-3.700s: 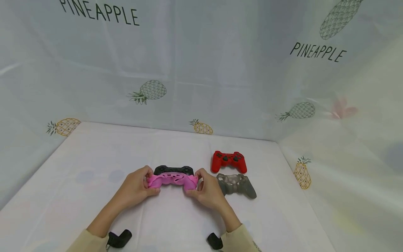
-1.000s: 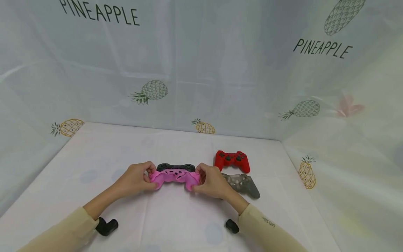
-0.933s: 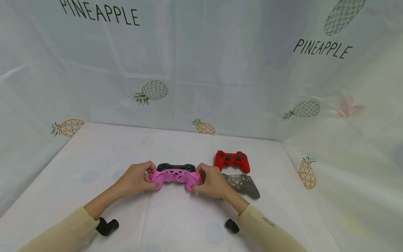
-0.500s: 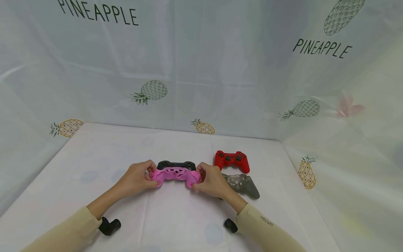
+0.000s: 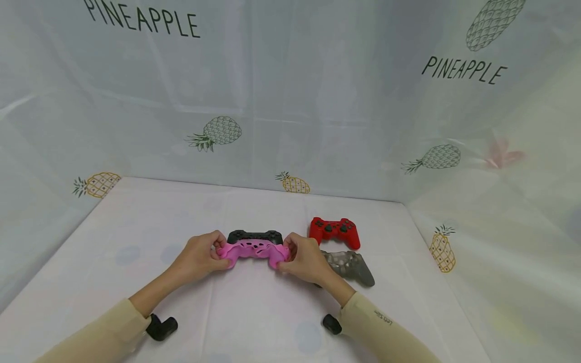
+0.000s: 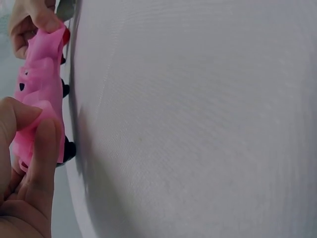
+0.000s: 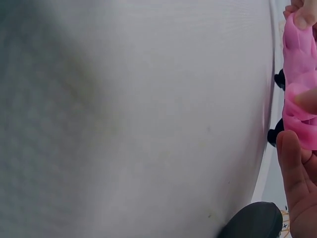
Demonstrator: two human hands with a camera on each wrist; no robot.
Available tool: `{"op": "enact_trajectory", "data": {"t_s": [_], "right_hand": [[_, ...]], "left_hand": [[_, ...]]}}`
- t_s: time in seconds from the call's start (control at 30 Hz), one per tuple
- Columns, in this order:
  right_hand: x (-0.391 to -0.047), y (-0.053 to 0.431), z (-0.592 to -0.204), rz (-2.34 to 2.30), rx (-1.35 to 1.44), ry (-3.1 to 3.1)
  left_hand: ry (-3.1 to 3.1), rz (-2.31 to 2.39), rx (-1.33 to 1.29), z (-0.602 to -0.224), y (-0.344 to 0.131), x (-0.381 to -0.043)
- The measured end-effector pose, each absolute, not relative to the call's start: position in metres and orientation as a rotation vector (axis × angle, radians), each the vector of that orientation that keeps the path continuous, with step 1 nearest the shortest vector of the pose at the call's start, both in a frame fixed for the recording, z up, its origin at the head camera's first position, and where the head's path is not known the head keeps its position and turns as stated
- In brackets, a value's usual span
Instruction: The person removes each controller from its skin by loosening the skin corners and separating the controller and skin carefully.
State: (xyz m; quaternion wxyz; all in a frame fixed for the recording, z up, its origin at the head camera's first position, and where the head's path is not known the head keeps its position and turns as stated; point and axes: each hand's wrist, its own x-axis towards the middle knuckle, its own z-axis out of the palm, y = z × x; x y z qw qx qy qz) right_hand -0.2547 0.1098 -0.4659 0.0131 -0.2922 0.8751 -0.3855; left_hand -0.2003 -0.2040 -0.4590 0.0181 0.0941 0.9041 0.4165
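Between my hands is a pink silicone controller cover (image 5: pixel 254 248) with cut-out holes, looking soft and wrinkled in the wrist views. A black game controller (image 5: pixel 255 235) shows along its far edge; how much of it sits inside the cover is hidden. My left hand (image 5: pixel 198 256) pinches the cover's left end between thumb and fingers. At the right end, my right hand (image 5: pixel 306 259) pinches it in the same way. In the left wrist view, the thumb presses into the pink cover (image 6: pixel 44 69), with black thumbsticks poking out on the far side.
A red game controller (image 5: pixel 334 230) lies to the right of the hands. Nearer, a grey controller-shaped piece (image 5: pixel 354 267) lies partly behind my right hand. White cloth covers the table (image 5: pixel 254 312), and a pineapple-print sheet (image 5: pixel 290 101) hangs behind. Black wrist devices (image 5: pixel 162 327) show by both sleeves.
Over the last second, both hands have shifted the pink cover and black controller slightly away from me and tilted them. Both hands keep their hold. The red controller and grey piece stay put.
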Motion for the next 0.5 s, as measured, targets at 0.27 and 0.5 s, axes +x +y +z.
{"op": "enact_trajectory", "data": {"t_s": [0.27,0.5], "right_hand": [[-0.2564,0.1090,-0.4688,-1.188,-0.879,2.762],[-0.2568,0.1078,-0.4703,-1.177,-0.880,2.774]], "left_hand": [[2.832,1.301,0.274,-0.4613,-0.2018,-0.2009],[2.857,1.280,0.263,-0.4628,-0.2012,-0.2008]]}}
